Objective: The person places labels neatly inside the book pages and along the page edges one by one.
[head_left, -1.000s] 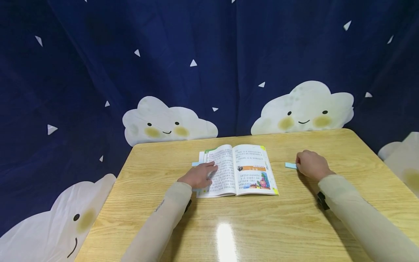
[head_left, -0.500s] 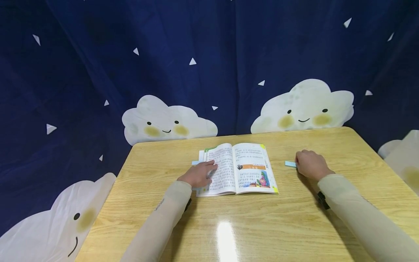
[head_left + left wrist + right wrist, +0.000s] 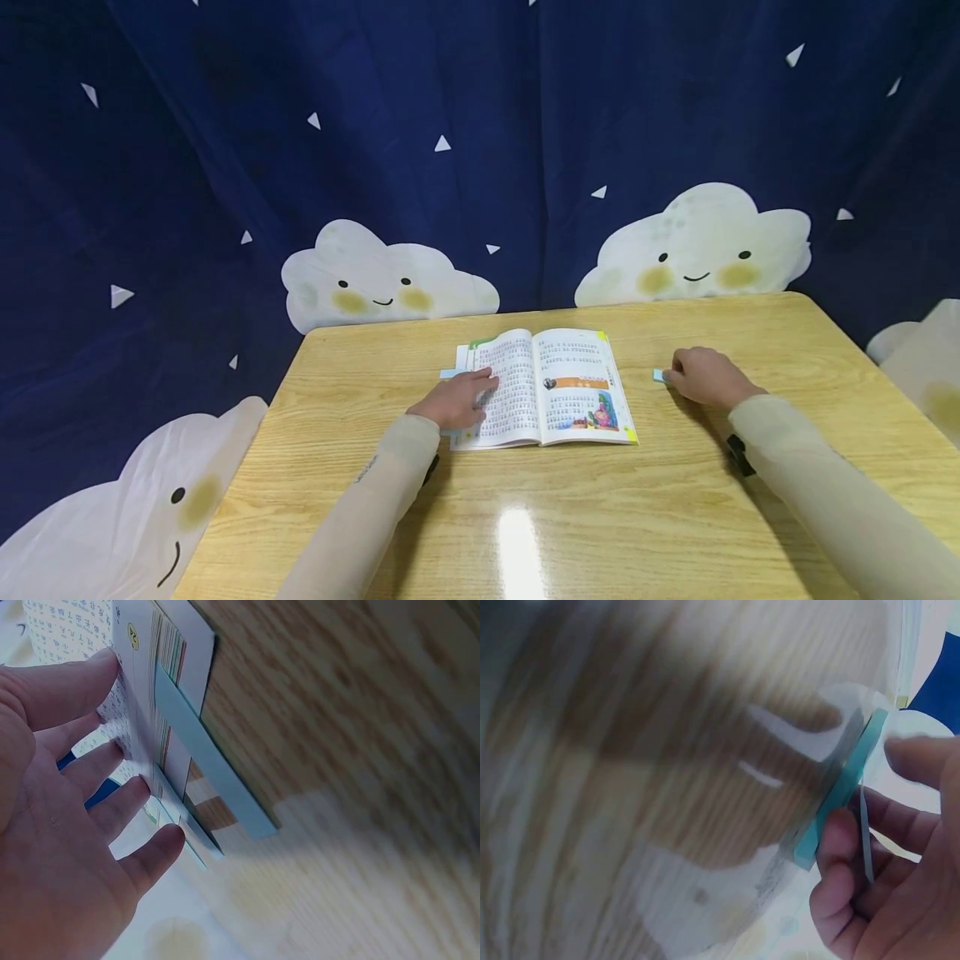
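left hand (image 3: 453, 400): fingers loosely spread, resting on left pg of the book (image 3: 538, 396); placed there, i'd judge, to stop the pgs lifting. right hand (image 3: 705, 377): right of the book, well apart from it, fingers curled about a thin strip (image 3: 866, 832). exact grip n/c, as fingers cover part of it; can't tell if the strip is attached to the blue pad (image 3: 844, 787) beside it. pad is also right of the book, prob. set there for easy reach w/o covering text.

blue tabs (image 3: 217, 754) jut from the book's left edge, presumably to be found w/ the book closed. qty. unconfirmed: left hand masks part of that edge.

the book lies flat, both pgs up, on the table (image 3: 600, 500). print too small to read from here; colour pic. at lower part of right pg, detail n/a.

sleeves (image 3: 825, 475) come in from the near side of the book, cut off at lower frame. dark wrist units (image 3: 738, 454) mostly hidden under them. beyond the book: cloud-print curtain (image 3: 487, 167), top out of view.
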Tool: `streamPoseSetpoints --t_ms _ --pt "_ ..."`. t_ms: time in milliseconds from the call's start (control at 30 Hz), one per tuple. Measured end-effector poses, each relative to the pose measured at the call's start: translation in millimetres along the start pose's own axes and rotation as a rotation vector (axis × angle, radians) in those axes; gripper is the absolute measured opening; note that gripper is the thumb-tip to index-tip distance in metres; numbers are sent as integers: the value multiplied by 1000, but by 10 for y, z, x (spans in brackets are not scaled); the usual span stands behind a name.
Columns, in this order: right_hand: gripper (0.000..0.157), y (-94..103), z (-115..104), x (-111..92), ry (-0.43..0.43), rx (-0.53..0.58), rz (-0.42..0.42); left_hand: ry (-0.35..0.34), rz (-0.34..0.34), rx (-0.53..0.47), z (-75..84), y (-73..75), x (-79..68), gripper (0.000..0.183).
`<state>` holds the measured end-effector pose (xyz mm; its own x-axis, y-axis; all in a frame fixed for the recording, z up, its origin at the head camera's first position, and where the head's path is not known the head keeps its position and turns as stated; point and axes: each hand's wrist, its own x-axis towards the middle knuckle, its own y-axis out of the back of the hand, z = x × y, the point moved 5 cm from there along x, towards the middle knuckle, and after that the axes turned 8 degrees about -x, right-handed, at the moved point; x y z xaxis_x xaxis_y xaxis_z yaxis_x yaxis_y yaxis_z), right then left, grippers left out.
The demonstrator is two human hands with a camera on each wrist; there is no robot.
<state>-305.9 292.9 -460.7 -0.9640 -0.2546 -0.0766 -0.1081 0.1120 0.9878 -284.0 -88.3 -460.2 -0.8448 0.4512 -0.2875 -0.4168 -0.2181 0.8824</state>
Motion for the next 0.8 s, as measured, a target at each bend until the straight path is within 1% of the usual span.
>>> streamPoseSetpoints --t_ms 67,133,433,633,800 --pt "29 -2 -2 -9 -24 26 -22 2 -2 -14 -6 -4 2 62" --pt "31 -1 -1 -16 -39 39 -30 0 -1 -26 -6 -2 0 62" --pt "28 12 49 -38 -119 130 -36 -17 11 -54 27 20 -8 61" --pt "20 32 1 6 -82 152 -10 -20 25 -130 23 15 4 59" --pt "17 42 -8 42 -90 160 -5 -33 25 -133 21 4 15 61"
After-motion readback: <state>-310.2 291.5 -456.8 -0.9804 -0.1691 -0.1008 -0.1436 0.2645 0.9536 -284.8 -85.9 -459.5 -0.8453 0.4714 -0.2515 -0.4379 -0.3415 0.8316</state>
